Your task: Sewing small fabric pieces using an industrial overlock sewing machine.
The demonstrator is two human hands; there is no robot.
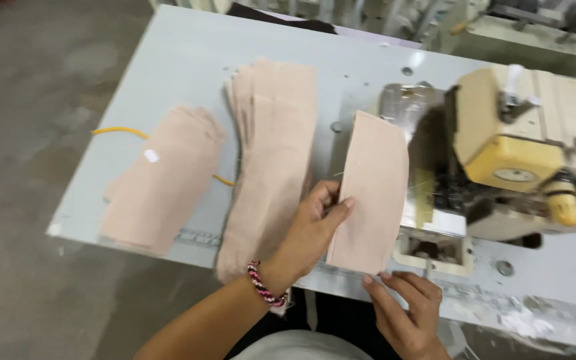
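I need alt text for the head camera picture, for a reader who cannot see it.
Two bare hands, left hand and right hand, hold a pink fabric piece beside a sewing machine. Two stacks of the same pink fabric, a middle stack and a left stack, lie on the pale table.

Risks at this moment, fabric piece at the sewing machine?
1. The left hand and right hand hold the pink fabric piece close to the sewing machine; fingers could stray near the needle area.
2. The middle stack overhangs the table edge and may slide off.
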